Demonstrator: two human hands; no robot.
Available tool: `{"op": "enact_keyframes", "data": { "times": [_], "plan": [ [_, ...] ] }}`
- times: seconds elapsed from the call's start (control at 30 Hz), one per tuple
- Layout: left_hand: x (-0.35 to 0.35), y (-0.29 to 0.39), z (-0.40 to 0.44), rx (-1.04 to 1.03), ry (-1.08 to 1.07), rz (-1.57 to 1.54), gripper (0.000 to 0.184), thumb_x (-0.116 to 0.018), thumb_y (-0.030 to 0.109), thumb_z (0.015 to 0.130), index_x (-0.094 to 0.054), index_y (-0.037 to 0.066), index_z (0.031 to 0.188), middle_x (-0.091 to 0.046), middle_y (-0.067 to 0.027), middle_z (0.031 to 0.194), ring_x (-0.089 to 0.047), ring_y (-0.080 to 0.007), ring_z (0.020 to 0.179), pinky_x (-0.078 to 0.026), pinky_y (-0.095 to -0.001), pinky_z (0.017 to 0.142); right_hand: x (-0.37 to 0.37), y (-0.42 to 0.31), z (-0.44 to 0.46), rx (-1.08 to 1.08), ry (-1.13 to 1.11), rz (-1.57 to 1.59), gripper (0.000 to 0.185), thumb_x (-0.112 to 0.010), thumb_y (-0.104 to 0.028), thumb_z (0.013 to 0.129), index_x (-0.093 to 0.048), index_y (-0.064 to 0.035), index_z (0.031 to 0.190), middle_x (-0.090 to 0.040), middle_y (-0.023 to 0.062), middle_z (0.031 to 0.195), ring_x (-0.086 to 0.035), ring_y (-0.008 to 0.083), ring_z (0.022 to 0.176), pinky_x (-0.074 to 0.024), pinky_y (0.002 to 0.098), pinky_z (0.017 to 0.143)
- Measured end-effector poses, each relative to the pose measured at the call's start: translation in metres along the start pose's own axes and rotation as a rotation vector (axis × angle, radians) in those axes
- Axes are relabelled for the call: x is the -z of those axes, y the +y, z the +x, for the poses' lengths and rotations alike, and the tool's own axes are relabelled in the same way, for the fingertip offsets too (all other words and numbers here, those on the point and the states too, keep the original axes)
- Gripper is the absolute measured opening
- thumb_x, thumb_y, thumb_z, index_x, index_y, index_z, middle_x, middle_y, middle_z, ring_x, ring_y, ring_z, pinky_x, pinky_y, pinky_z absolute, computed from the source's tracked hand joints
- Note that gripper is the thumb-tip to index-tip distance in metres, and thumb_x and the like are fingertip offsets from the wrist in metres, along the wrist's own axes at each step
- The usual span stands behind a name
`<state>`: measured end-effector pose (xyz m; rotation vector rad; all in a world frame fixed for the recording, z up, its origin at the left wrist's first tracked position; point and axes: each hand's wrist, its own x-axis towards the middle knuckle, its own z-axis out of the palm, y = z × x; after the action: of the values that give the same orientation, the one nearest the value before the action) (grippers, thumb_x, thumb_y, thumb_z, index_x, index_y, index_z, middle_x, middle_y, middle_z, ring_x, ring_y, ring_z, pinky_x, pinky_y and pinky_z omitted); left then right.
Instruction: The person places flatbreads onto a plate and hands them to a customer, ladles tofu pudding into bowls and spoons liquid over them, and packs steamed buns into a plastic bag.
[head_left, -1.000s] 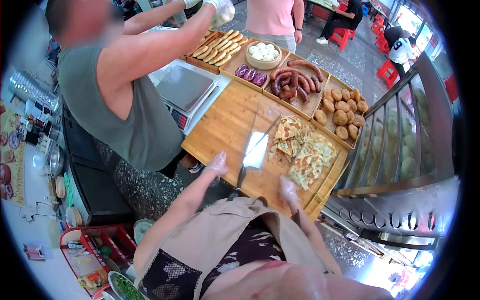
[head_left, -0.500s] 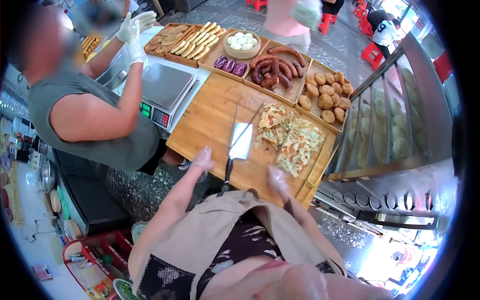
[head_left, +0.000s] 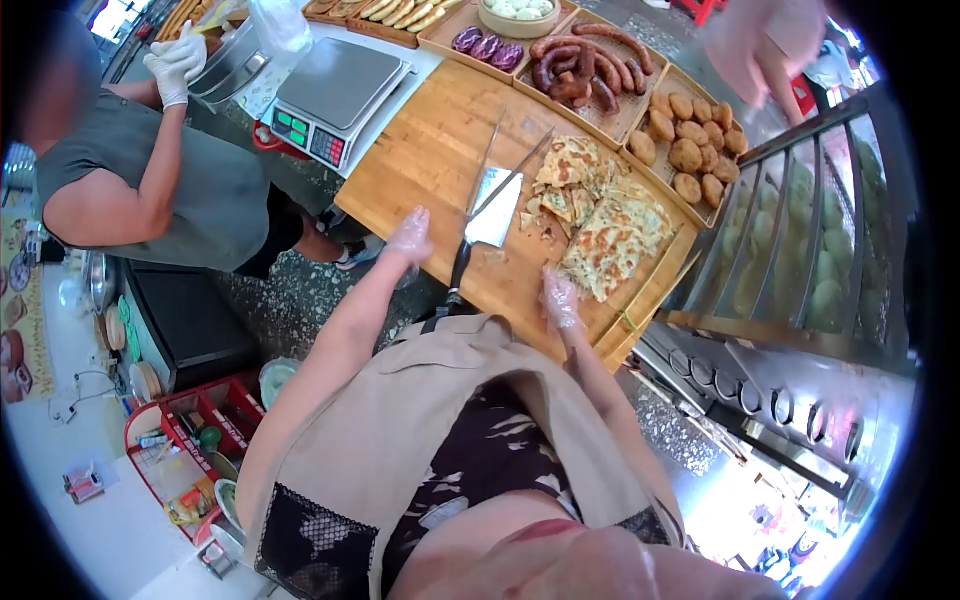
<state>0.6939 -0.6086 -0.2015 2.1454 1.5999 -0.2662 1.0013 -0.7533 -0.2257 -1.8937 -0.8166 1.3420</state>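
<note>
My left hand [head_left: 411, 236], in a clear plastic glove, rests at the near left edge of the wooden board [head_left: 420, 135], fingers stretched out and holding nothing. My right hand [head_left: 560, 297], gloved likewise, lies on the board's near side with its fingers extended, close to a browned flatbread [head_left: 610, 250]. Behind that flatbread is a cut pile of flatbread pieces [head_left: 572, 170]. Between my hands lies a broad scraper [head_left: 493, 207] with a black handle pointing toward me. Metal tongs [head_left: 510, 172] lie partly across its blade.
Trays of sausages [head_left: 590, 70], round fried buns [head_left: 685, 155] and purple pieces [head_left: 487, 46] line the far edge. A digital scale [head_left: 340, 85] stands left, beside a co-worker in white gloves [head_left: 178, 62]. A glass-fronted steel cabinet [head_left: 800, 230] stands right.
The view has shifted, so the board sits higher in frame. The co-worker's gloved hands have come down and together. A passer-by in pink has moved right. My hands stay by the board's near edge.
</note>
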Motion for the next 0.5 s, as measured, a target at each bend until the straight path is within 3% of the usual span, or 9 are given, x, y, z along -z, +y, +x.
{"op": "enact_keyframes", "data": {
  "times": [0.1, 0.13, 0.2, 0.33, 0.43, 0.5],
  "plan": [
    [0.003, 0.003, 0.000, 0.010, -0.033, 0.028, 0.058, -0.041, 0.014, 0.082, -0.030, -0.004, 0.137, -0.023, -0.0203, 0.146, -0.024, -0.0279, 0.136, -0.021, -0.0325, 0.111, -0.003, 0.016, 0.009, 0.183, 0.049, -0.053, 0.044, -0.052, -0.041, 0.090, -0.053, -0.0071, 0.063, -0.046, 0.0029, 0.049, -0.043, 0.0149, 0.036, -0.0339, 0.0304, 0.032],
    [0.003, 0.005, -0.001, 0.023, -0.035, 0.029, 0.058, -0.041, 0.014, 0.082, -0.030, -0.004, 0.137, -0.023, -0.0203, 0.146, -0.024, -0.0279, 0.136, -0.021, -0.0325, 0.111, -0.004, 0.021, 0.011, 0.182, 0.035, -0.052, 0.044, -0.052, -0.041, 0.090, -0.053, -0.0071, 0.063, -0.046, 0.0029, 0.049, -0.043, 0.0149, 0.036, -0.0339, 0.0304, 0.032],
    [0.002, 0.005, -0.001, 0.025, -0.017, 0.017, 0.058, -0.040, 0.013, 0.082, -0.030, -0.003, 0.137, -0.023, -0.0194, 0.147, -0.023, -0.0275, 0.136, -0.021, -0.0322, 0.111, -0.004, 0.012, 0.005, 0.059, 0.036, -0.010, 0.044, -0.050, -0.036, 0.091, -0.058, 0.0015, 0.069, -0.051, 0.0069, 0.054, -0.047, 0.0154, 0.049, -0.0410, 0.0335, 0.050],
    [-0.004, -0.001, 0.003, -0.005, 0.016, -0.001, 0.062, -0.045, 0.014, 0.079, -0.031, -0.004, 0.136, -0.026, -0.0222, 0.144, -0.025, -0.0293, 0.135, -0.021, -0.0333, 0.111, -0.005, 0.015, 0.006, 0.054, 0.042, -0.023, 0.044, -0.050, -0.035, 0.092, -0.058, 0.0019, 0.069, -0.051, 0.0069, 0.056, -0.048, 0.0144, 0.051, -0.0413, 0.0334, 0.050],
    [-0.008, 0.000, 0.003, 0.014, 0.039, -0.040, 0.062, -0.047, 0.015, 0.078, -0.032, -0.004, 0.135, -0.026, -0.0226, 0.144, -0.026, -0.0301, 0.134, -0.022, -0.0338, 0.111, -0.006, 0.035, 0.017, 0.132, 0.036, -0.067, 0.044, -0.049, -0.034, 0.092, -0.057, 0.0017, 0.068, -0.051, 0.0059, 0.056, -0.045, 0.0134, 0.051, -0.0402, 0.0329, 0.050],
    [-0.008, 0.002, 0.005, 0.018, 0.044, -0.013, 0.063, -0.049, 0.015, 0.077, -0.033, -0.004, 0.135, -0.027, -0.0232, 0.143, -0.027, -0.0307, 0.134, -0.023, -0.0339, 0.110, -0.005, 0.025, 0.011, 0.353, 0.133, -0.187, 0.044, -0.048, -0.033, 0.093, -0.055, 0.0015, 0.067, -0.050, 0.0051, 0.055, -0.042, 0.0130, 0.051, -0.0386, 0.0339, 0.050]
  ]
}}
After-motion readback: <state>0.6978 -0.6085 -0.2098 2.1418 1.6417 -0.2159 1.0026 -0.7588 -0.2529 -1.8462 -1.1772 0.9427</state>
